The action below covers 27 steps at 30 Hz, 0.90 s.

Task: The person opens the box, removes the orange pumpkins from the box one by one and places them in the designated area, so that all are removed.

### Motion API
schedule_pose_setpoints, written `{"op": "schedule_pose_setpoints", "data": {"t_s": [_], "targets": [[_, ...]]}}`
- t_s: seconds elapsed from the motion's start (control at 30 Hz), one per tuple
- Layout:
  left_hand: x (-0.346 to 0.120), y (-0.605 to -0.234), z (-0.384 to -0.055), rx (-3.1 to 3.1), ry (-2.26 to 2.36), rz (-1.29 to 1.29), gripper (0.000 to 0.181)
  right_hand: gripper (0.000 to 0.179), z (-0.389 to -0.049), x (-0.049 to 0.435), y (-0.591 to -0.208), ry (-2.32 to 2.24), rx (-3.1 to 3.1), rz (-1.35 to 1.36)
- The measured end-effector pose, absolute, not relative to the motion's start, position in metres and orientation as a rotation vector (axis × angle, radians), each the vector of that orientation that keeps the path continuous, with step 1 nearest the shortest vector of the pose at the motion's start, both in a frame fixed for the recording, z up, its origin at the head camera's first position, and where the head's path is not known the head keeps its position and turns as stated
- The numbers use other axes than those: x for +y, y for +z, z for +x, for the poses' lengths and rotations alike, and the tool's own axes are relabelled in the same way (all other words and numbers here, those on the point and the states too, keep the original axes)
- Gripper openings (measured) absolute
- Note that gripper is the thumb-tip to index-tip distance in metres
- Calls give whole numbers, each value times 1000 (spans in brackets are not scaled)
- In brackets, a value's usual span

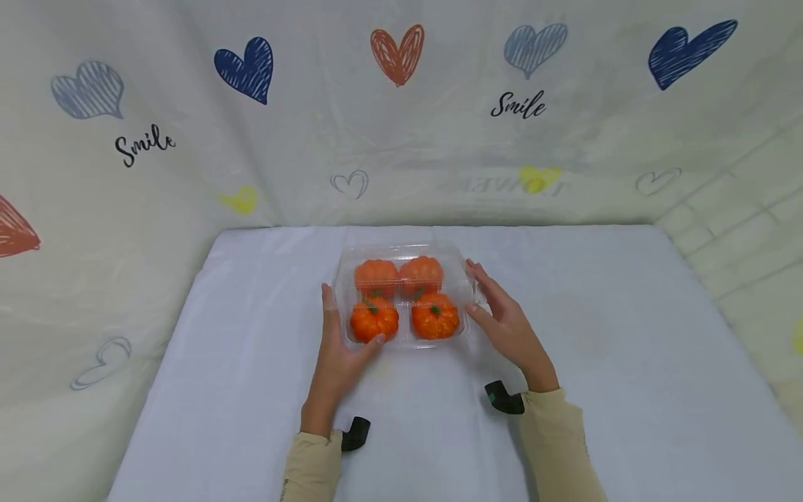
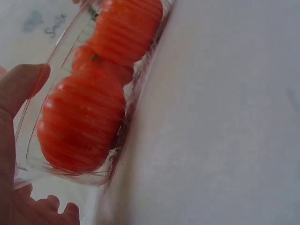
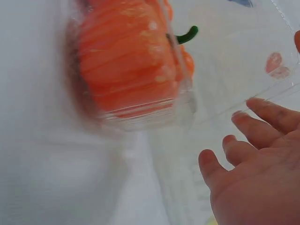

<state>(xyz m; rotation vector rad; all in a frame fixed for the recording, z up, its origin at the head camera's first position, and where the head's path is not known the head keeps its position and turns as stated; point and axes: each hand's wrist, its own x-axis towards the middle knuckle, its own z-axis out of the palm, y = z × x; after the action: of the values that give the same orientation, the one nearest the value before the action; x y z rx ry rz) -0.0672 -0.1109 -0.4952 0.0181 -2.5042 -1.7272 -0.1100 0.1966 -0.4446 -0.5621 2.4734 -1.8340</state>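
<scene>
Several small orange toy pumpkins with green stems sit in a clear plastic clamshell box. Its transparent lid stands raised, and the two rear pumpkins show through it in the head view. My left hand grips the box's front left corner, thumb over the rim beside a front pumpkin, fingers along the left side. At the right side, my right hand has its fingers spread near the lid's edge. In the right wrist view those fingers are loosely extended and hold nothing.
A white cloth covers the table under the box. Behind it hangs a pale curtain printed with hearts and the word Smile. A black wrist mount sticks out by the left sleeve, another mount by the right.
</scene>
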Motion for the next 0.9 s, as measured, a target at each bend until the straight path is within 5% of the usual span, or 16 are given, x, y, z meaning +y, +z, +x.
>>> {"op": "schedule_pose_setpoints", "data": {"t_s": [0.53,0.9], "targets": [[-119,-497,-62,-2630,-1674,-147,117,64,-147,200,-409,-1985,2271,-700],[-124,-497,-59,-2623,-1680,-144,116,93,-185,197,-393,-2025,1963,-530]]}}
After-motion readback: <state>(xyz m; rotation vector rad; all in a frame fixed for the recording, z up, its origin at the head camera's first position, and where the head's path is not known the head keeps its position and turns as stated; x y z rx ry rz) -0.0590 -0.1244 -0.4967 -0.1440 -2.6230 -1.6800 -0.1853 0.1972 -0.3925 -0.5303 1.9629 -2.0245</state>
